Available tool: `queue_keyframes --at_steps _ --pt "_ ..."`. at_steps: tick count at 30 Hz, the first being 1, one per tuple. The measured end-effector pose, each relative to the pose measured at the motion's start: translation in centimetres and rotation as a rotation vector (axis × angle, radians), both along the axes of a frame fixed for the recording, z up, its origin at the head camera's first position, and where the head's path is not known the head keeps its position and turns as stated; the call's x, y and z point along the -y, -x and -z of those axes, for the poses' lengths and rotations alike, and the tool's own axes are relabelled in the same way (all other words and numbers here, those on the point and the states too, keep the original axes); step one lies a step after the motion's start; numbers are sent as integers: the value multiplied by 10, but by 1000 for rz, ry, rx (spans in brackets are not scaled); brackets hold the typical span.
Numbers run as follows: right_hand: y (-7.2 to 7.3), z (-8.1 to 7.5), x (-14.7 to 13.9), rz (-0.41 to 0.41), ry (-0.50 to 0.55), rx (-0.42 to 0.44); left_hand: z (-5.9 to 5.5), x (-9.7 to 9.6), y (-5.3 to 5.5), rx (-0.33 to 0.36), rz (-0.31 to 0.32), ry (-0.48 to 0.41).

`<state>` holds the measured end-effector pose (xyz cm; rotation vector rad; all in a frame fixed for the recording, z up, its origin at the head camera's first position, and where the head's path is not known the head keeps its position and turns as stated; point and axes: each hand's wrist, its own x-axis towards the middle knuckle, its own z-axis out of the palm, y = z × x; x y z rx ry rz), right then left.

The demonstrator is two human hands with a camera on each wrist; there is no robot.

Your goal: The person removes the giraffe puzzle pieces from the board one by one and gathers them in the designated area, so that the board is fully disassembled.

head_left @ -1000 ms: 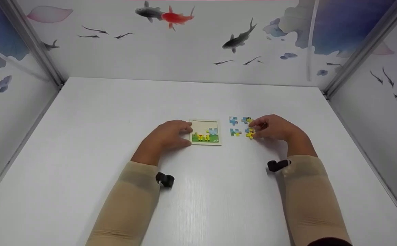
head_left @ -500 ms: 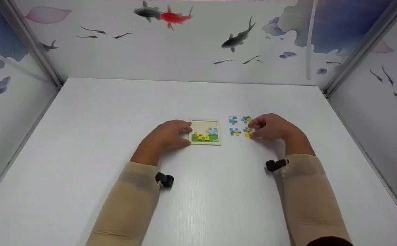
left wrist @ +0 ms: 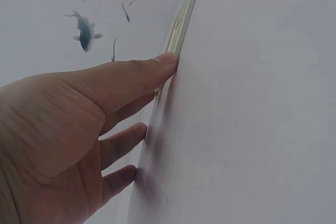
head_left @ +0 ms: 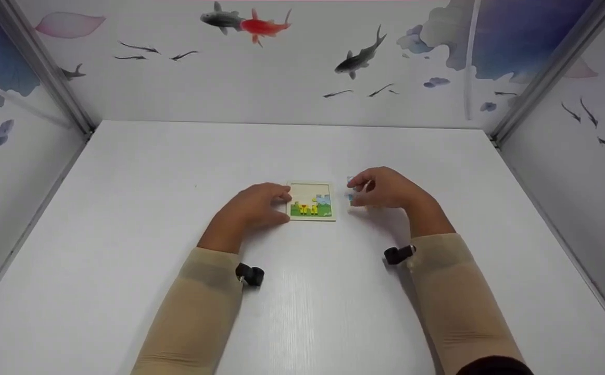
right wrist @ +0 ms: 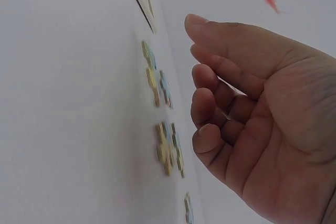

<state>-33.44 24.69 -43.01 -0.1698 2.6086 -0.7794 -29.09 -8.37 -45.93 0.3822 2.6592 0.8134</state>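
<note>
A small wooden puzzle tray (head_left: 332, 205) lies mid-table; pieces with yellow figures on green fill its lower part and a light blue piece sits above them at the right. My left hand (head_left: 250, 208) touches its left edge, thumb at the near corner and fingertips toward the far corner. Thumb (left wrist: 167, 59) and tray edge meet in the left wrist view. To the tray's right, my right hand (head_left: 388, 188) hovers over loose jigsaw pieces (right wrist: 164, 148), mostly hidden beneath it in the head view. Its fingers are loosely curled with nothing between them, and the pieces lie below on the table.
The white table (head_left: 292, 312) is bounded by panels painted with fish at the back and sides. Metal posts (head_left: 511, 122) stand at the back corners. Black wrist cameras (head_left: 250, 274) stick out from both sleeves.
My right hand has moved left from the rightmost loose pieces and now covers most of the group. My left hand stays at the tray. The head view has shifted slightly.
</note>
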Motion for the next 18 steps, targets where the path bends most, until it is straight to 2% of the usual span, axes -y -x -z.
queue_keyframes --at_steps 4,9,14,18 --pt "-2 -6 30 -14 -35 5 1 2 1 -7 15 -1" --pt "0 -6 53 -69 12 -18 1 1 3 -16 34 24" --pt "-1 -2 63 -118 22 -39 2 0 4 -12 32 30" --pt "-4 3 65 -115 -5 -20 2 -1 4 -15 35 29"
